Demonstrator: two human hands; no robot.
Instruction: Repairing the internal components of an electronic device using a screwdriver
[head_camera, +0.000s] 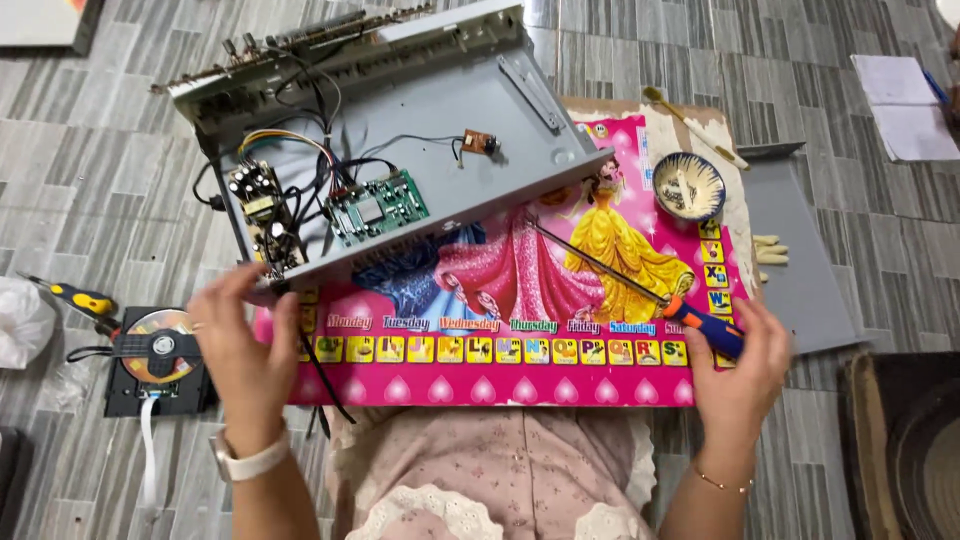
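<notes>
My left hand (240, 345) grips the near left corner of an opened grey metal player chassis (470, 120) tilted on a pink picture table (520, 360). Inside the chassis sit a green circuit board (378, 208), a power board (262, 215) and loose wires. My right hand (738, 370) holds a screwdriver (640, 283) with a blue and orange handle. Its long shaft points up and left toward the chassis's front edge.
A small bowl (688, 185) of screws stands on the table's far right. A grey metal cover (800, 250) lies to the right. On the floor at left are a disc drive (155, 355) with a disc and a yellow-handled screwdriver (75, 298). Papers (905, 105) lie far right.
</notes>
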